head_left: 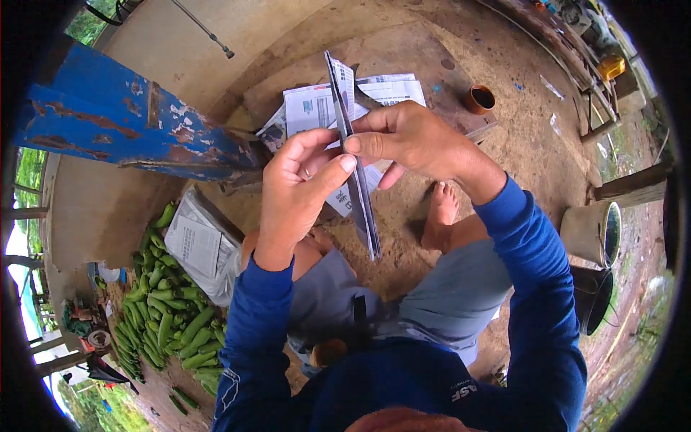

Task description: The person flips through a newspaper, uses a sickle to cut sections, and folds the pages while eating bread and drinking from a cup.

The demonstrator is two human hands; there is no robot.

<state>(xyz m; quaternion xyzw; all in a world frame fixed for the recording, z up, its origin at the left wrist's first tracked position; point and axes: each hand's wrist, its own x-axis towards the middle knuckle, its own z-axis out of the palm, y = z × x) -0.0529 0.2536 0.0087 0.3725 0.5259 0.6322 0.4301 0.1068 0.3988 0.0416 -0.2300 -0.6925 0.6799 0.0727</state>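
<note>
Folded newsprint [362,209], thin, creased, edge-on, above near side of wooden bench [403,52]; left hand [295,183] and right hand [417,140] pinch it, thumbs against fingers. Flat printed sheets [392,88] on bench. Long green vegetables [169,295] heaped left of bench.

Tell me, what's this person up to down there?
Seated and barefoot, the person holds a folded newspaper edge-up between the fingers of the left hand and right hand. More newspaper sheets lie spread on the board in front, with a brown cup near its edge. A heap of long green vegetables lies on the ground to the left.
</note>
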